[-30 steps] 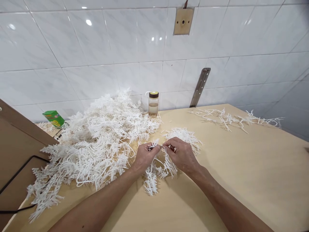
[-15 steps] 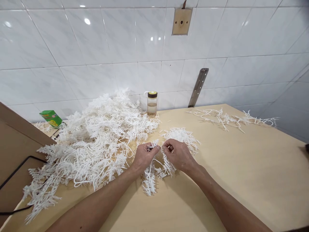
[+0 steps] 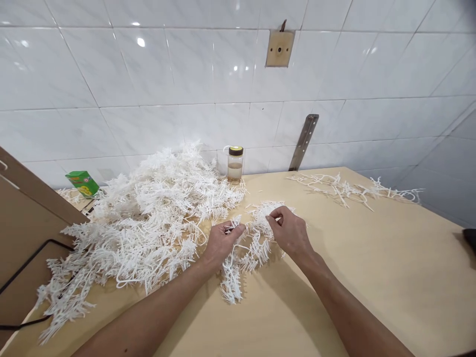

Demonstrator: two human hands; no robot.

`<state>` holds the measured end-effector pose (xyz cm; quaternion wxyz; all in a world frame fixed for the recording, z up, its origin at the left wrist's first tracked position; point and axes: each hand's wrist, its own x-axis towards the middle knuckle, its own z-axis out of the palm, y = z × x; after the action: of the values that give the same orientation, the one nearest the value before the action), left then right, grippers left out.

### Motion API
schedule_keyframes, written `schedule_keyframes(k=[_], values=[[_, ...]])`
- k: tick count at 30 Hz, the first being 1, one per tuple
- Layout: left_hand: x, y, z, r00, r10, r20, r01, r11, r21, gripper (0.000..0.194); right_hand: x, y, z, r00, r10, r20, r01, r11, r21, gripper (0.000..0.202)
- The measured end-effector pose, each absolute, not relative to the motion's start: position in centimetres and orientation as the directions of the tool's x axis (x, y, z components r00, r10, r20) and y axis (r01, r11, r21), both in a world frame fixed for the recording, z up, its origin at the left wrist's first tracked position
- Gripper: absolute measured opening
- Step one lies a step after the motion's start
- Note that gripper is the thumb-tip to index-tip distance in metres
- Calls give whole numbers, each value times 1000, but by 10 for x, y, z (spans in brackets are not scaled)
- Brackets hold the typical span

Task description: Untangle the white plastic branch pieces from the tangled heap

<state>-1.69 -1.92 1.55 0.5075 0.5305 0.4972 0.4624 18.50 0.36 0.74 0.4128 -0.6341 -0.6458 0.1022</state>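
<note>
My left hand [image 3: 222, 241] is closed on a white branching plastic sprig [image 3: 231, 282], whose frilly ends hang down to the table. To its right, my right hand [image 3: 290, 230] is pinched, thumb against forefinger, over a small heap of loose white pieces [image 3: 262, 210]. Whatever lies between those fingertips is too small to make out. Left of my hands spreads a big tangled pile of similar white sprigs [image 3: 152, 213].
A lidded bottle [image 3: 235, 166] of cloudy liquid stands by the tiled wall. Bare white stems [image 3: 349, 188] lie at the back right. On the left are a green box [image 3: 82, 184] and a brown cardboard panel [image 3: 29, 243]. A metal bracket [image 3: 304, 141] is on the wall.
My right hand has moved away from the left hand, to the right and slightly up, over the small heap. The left hand keeps its hold on the sprig. The view has tilted slightly up.
</note>
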Motion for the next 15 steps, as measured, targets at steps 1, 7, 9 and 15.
schedule_keyframes(k=[1,7,9,15], values=[[-17,-18,14,71,997,-12,46,8,999,48,184,3,8,121,906,405,732,194,-653,16],[-16,-17,10,68,997,-20,36,18,999,47,172,-2,5,17,950,311,630,231,-741,24],[-16,-17,11,68,997,-22,26,20,999,48,170,-3,6,36,945,324,633,230,-739,23],[-16,-15,7,108,994,13,11,-15,1000,45,161,-13,16,-101,975,197,478,221,-850,29]])
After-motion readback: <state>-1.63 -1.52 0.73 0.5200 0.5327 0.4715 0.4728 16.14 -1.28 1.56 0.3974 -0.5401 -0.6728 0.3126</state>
